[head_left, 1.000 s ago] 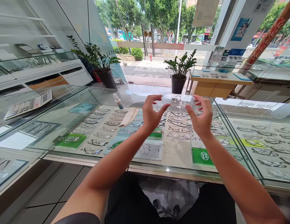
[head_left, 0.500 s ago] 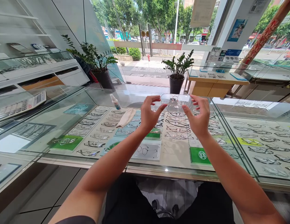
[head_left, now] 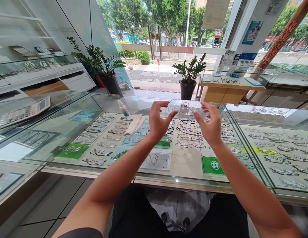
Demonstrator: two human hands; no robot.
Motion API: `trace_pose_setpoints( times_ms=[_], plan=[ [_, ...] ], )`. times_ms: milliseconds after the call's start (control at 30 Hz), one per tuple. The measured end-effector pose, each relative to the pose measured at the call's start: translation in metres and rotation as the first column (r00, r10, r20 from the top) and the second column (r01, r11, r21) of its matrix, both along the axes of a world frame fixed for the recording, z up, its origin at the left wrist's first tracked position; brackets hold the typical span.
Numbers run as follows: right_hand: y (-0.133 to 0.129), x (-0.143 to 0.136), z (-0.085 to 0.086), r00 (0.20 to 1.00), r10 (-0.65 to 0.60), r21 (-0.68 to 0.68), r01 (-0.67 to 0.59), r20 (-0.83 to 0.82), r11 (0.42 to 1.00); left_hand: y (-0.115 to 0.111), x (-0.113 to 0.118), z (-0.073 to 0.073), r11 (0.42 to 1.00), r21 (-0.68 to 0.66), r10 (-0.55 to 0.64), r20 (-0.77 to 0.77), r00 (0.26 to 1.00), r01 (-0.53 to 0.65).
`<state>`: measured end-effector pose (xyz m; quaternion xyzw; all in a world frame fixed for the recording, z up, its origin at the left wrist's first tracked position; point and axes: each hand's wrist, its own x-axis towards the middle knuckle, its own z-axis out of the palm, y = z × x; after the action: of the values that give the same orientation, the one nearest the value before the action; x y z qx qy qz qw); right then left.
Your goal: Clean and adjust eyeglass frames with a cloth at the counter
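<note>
A pair of thin-rimmed eyeglasses (head_left: 185,104) with clear round lenses is held up above the glass counter, facing the street window. My left hand (head_left: 159,119) grips its left side between thumb and fingers. At the opposite side, my right hand (head_left: 210,121) pinches the frame in the same way. The lenses span the gap between both hands, and the temples are hard to make out. Beyond my left hand, a folded pale cloth (head_left: 134,125) lies on the counter top, with a small white spray bottle (head_left: 123,108) standing behind it.
Rows of spectacle frames (head_left: 190,134) are displayed under the glass of the counter (head_left: 154,178). A large calculator (head_left: 24,112) rests at the left. Potted plants (head_left: 188,79) stand by the window, and a wooden display table (head_left: 230,86) is at the far right.
The eyeglasses have shifted very slightly left and turned a little, with both hands moving along with them. The grip at both sides stays the same.
</note>
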<state>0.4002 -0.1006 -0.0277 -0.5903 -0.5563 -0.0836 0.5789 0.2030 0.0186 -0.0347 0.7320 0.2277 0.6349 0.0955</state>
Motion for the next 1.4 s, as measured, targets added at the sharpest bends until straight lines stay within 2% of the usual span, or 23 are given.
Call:
trace_pose_setpoints(
  times_ms=[333, 833, 1400],
  plan=[
    [0.0005, 0.0021, -0.0019, 0.999, 0.029, -0.022, -0.03, -0.026, 0.999, -0.0024, 0.001, 0.0016, 0.997, 0.063, 0.035, 0.015, 0.999, -0.036],
    [0.0034, 0.0059, -0.0059, 0.999, 0.036, -0.033, -0.036, -0.022, 0.999, -0.0038, 0.001, 0.0023, 0.998, 0.058, 0.028, 0.016, 0.999, -0.029],
    [-0.0003, 0.0008, -0.0007, 1.0, 0.0, 0.02, 0.0, -0.001, 1.0, -0.0012, 0.0015, 0.0003, 0.999, 0.032, 0.011, 0.002, 1.0, -0.011]
  ],
)
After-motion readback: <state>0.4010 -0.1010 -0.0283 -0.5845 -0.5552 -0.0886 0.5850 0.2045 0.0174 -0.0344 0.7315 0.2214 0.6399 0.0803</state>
